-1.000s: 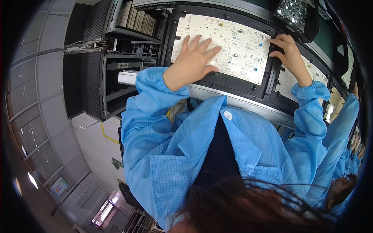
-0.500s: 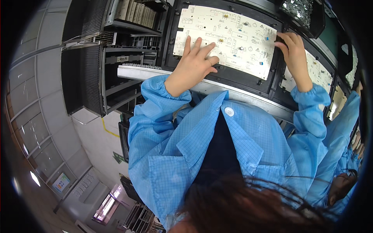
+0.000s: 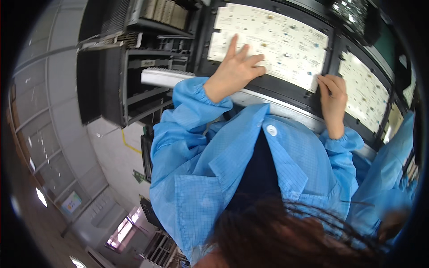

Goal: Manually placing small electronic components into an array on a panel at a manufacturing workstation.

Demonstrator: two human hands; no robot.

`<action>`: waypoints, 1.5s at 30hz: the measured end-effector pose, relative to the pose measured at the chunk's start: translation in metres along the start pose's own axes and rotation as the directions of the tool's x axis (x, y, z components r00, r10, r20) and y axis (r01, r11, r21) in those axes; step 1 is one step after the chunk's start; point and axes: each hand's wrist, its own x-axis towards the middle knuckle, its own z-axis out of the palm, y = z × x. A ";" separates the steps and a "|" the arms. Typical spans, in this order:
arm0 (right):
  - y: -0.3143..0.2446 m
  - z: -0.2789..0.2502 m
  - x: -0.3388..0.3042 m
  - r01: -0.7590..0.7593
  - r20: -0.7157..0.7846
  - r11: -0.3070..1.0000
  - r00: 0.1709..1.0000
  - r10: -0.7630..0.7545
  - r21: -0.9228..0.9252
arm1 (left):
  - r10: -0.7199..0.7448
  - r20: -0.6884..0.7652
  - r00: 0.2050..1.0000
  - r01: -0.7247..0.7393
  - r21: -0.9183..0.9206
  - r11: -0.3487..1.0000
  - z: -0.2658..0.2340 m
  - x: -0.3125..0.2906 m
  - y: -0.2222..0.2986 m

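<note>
A white printed circuit board [image 3: 286, 38] with small blue, yellow and dark components lies in a black frame [image 3: 288, 85]. My left hand [image 3: 237, 71] rests over the board's left part, fingers spread, nothing visible in it. At the board's lower right corner is my right hand [image 3: 333, 91], fingers bent and drawn together in a pinch. Its fingertips meet the board's edge there. Whether something small sits between them is hidden.
To the right, a second white circuit board [image 3: 364, 91] lies in its own black frame. A dark bin of shiny small parts [image 3: 351, 11] stands beyond. Black racks [image 3: 103, 85] stand at the left. A metal rail [image 3: 167, 77] runs along the near side. Another person's blue sleeve [image 3: 384, 165] is at the right.
My right hand has come down along the board's right edge toward its near corner, and its fingers have closed into a pinch. The left hand stays spread over the board. The whole view has shifted slightly.
</note>
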 end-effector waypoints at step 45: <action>-0.059 0.032 0.014 -0.075 0.300 0.994 0.949 0.094 -0.073 | -0.372 -0.062 0.926 0.300 -0.476 0.827 -0.006 -0.050 -0.102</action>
